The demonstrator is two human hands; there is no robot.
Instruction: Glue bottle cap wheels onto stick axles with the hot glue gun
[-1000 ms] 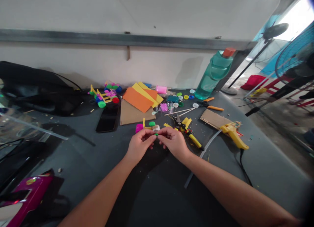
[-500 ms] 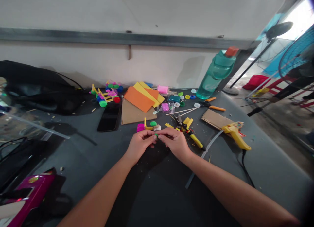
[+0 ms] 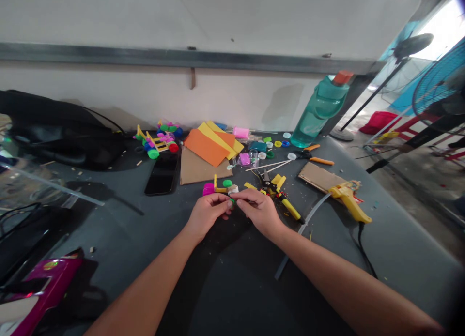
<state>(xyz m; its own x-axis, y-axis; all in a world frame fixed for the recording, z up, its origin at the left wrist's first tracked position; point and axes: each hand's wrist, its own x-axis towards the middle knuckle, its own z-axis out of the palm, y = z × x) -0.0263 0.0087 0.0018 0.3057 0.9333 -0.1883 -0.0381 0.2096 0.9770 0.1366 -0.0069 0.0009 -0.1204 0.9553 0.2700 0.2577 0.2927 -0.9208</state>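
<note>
One long dark-grey work table [image 3: 232,287] fills the lower view, and a pale wall [image 3: 145,16] crossed by a grey metal rail [image 3: 181,57] is seen behind it. A black fabric bag [image 3: 54,132] is laid at the far left, and a teal plastic water bottle [image 3: 319,114] is stood at the far edge. A brown cardboard sheet [image 3: 203,171] is partly covered by orange foam sheets [image 3: 205,147], and a black smartphone [image 3: 162,174] is placed just beside it. A yellow hot glue gun [image 3: 349,200] is laid on the right, with its black cord [image 3: 363,251] led away towards the table edge. Yellow-handled shears [image 3: 286,207] are left just beyond the right hand [image 3: 259,211].

The right hand and the left hand [image 3: 208,212] are drawn close, both narrowly closed, and a tiny green piece [image 3: 231,200] is pinched between them at the fingertips, mostly hidden. A magenta bottle cap [image 3: 208,189] is lying just beyond the left hand.

The green piece could be dropped and lost among the scattered scraps if the pinch is loosened. A burn could be caused if the glue gun is hot and is brushed, though its heat cannot be judged. No brand, label or legible writing can be made out.
</note>
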